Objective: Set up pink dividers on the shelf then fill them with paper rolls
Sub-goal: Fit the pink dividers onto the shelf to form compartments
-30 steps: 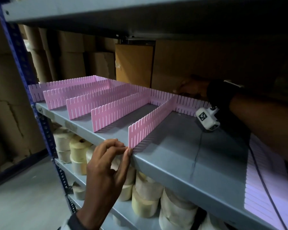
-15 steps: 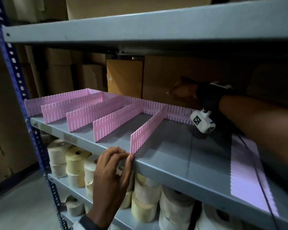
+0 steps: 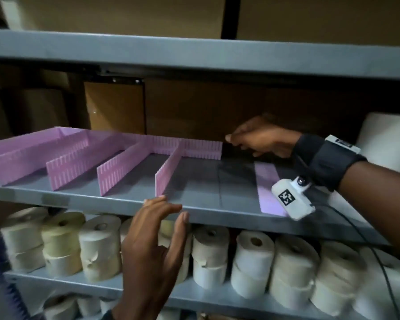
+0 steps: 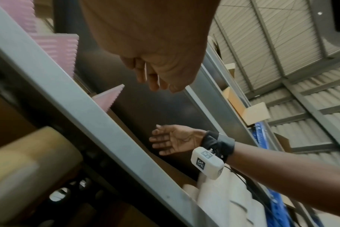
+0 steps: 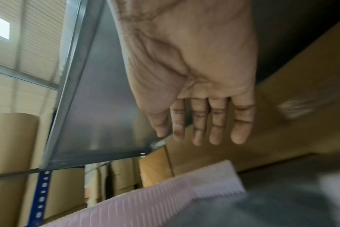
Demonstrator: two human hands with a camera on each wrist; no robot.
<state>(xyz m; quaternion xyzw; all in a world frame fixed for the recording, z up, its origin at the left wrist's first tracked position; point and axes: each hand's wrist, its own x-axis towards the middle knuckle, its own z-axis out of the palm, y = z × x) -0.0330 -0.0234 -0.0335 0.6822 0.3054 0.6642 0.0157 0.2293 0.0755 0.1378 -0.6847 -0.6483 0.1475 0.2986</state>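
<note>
Since a second before, the left hand (image 3: 153, 239) had let go of the front end of the nearest cross divider (image 3: 168, 173) and hung just under the shelf (image 3: 217, 211) edge, fingers loosely spread, holding nothing. At the back, the right hand (image 3: 261, 139) reached beside the end of the long back divider (image 3: 187, 147), fingers straight and empty. One loose pink divider (image 3: 267, 188) lay flat on the shelf; slotting it upright, comb to comb, seemed next. Paper rolls (image 3: 254, 262) waited on the shelf below.
</note>
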